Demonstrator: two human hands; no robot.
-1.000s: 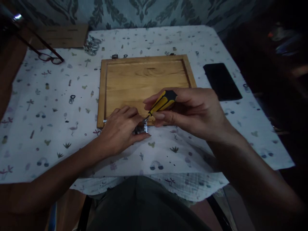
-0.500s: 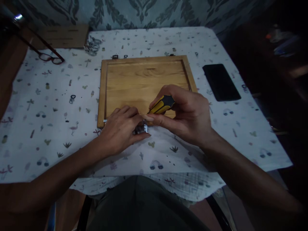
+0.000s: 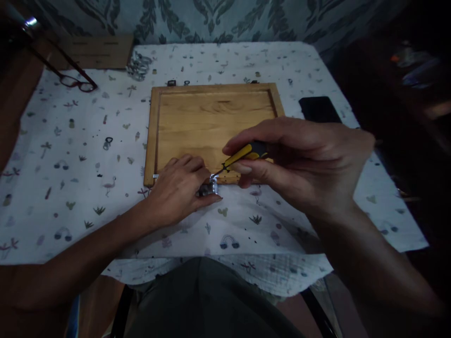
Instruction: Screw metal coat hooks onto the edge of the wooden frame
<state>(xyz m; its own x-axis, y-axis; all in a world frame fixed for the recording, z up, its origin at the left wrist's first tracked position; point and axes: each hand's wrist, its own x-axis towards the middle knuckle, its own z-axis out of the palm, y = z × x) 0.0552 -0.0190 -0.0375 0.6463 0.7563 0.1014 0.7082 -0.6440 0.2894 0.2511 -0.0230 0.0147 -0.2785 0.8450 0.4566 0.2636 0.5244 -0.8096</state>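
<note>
A flat wooden panel (image 3: 211, 122) with a raised frame lies on a patterned white cloth. My left hand (image 3: 179, 188) rests at the panel's near edge, fingers curled and pinching a small shiny metal fitting (image 3: 208, 188) against that edge. My right hand (image 3: 299, 159) is closed round a screwdriver (image 3: 243, 152) with a yellow and black handle. Its thin shaft slants down to the left, and its tip sits at the metal fitting.
A black phone (image 3: 319, 109) lies right of the panel, partly behind my right hand. Red-framed glasses (image 3: 75, 83) lie at the far left. A heap of metal rings (image 3: 138, 65) sits beyond the panel, with small dark fittings (image 3: 171, 83) at its far edge. The cloth hangs over the table's near edge.
My right hand has turned and lifted with the screwdriver, so the handle now lies flatter and further right. The left hand and the fitting have stayed put.
</note>
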